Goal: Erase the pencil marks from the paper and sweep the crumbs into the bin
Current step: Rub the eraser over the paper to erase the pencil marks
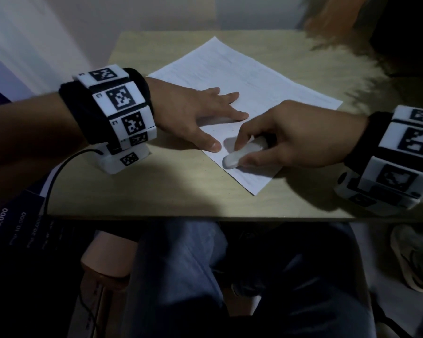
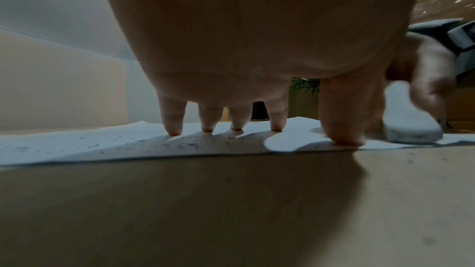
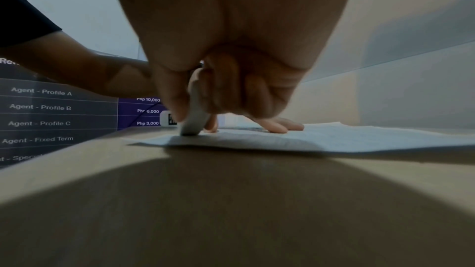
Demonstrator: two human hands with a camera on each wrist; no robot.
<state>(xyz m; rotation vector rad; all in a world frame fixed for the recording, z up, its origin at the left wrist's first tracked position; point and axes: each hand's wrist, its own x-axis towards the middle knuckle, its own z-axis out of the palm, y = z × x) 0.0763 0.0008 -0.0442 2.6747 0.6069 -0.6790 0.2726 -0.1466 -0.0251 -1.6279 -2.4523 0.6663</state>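
Observation:
A white sheet of paper (image 1: 242, 76) lies at an angle on the tan table (image 1: 156, 191). My left hand (image 1: 205, 113) lies flat on the sheet with its fingers spread, pressing it down (image 2: 231, 127). My right hand (image 1: 266, 140) grips a long white eraser (image 1: 239, 153) between thumb and fingers, its tip down on the paper near the front corner (image 3: 191, 129). Dark eraser crumbs (image 2: 190, 144) are scattered over the paper in front of the left fingertips. In the left wrist view the eraser (image 2: 408, 123) stands just right of my thumb. No bin is in view.
A few crumbs lie on the table near the paper's front edge (image 1: 222, 176). A dark printed board with price text (image 3: 51, 109) stands left of the table. A cable (image 1: 59, 172) runs off the left wrist unit. My legs and a stool (image 1: 108, 259) are below the table edge.

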